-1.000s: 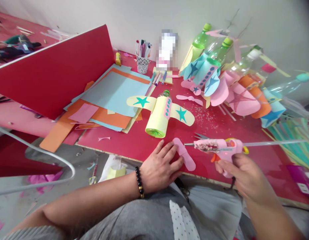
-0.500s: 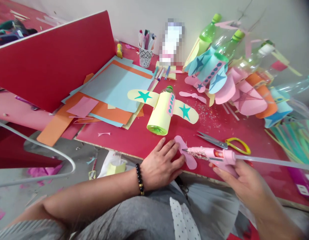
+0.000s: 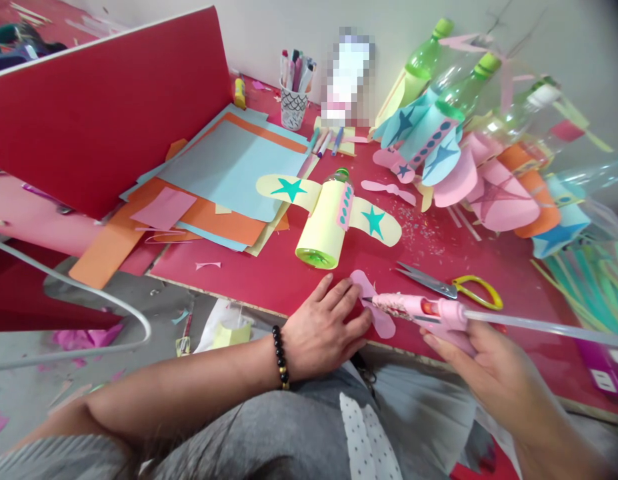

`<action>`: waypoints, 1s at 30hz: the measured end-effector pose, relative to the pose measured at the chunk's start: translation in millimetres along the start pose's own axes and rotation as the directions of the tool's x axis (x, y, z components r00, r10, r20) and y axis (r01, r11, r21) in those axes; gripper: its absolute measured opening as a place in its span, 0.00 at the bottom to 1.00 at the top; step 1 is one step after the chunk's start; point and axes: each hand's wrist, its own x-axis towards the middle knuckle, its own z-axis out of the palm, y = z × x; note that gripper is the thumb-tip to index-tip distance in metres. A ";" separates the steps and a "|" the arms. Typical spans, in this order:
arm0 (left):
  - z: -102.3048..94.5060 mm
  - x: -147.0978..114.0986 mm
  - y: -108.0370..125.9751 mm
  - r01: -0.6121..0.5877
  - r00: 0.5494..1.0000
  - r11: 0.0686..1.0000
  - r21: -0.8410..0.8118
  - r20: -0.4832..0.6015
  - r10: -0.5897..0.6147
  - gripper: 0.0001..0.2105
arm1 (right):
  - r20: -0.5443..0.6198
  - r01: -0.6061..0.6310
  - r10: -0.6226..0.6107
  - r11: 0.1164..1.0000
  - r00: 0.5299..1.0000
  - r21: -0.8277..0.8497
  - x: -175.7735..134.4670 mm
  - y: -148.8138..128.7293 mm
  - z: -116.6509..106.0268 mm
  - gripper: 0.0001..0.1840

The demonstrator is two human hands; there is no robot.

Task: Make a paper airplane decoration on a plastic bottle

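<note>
My right hand [image 3: 481,360] is wrapped round the handle of a pink hot glue gun [image 3: 429,313], with a long glue stick out of its back. The gun's nozzle points left at the middle of a pink paper cutout [image 3: 381,322] with rounded ends. My left hand [image 3: 326,327] lies on the table edge, fingers apart, fingertips against that cutout. Just beyond lies a green plastic bottle [image 3: 321,230] wrapped in pale yellow paper, with two paper wings bearing green stars. Whether the nozzle touches the paper I cannot tell.
Scissors [image 3: 453,288] with yellow handles lie right of the bottle. Coloured paper sheets [image 3: 239,167] are stacked at left before a red board [image 3: 113,113]. A pen cup [image 3: 293,110] stands at the wall. Decorated bottles [image 3: 439,140] crowd the back right. A white cable [image 3: 113,303] loops at left.
The view has shifted slightly. Both hands stay almost in place, the glue gun's nozzle still over the middle of the pink cutout.
</note>
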 end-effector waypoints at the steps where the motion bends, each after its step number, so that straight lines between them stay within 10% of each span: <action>1: 0.0 -0.1 0.0 0.000 1.000 1.000 -0.001 -0.001 0.000 0.19 | -0.001 0.005 -0.005 1.000 1.000 0.000 0.5 -1.4 0.2 0.19; 30: 0.8 -1.5 0.4 0.008 1.000 1.000 -0.027 -0.012 -0.008 0.18 | 0.006 0.007 -0.006 0.992 1.000 -0.125 5.8 3.8 -9.1 0.19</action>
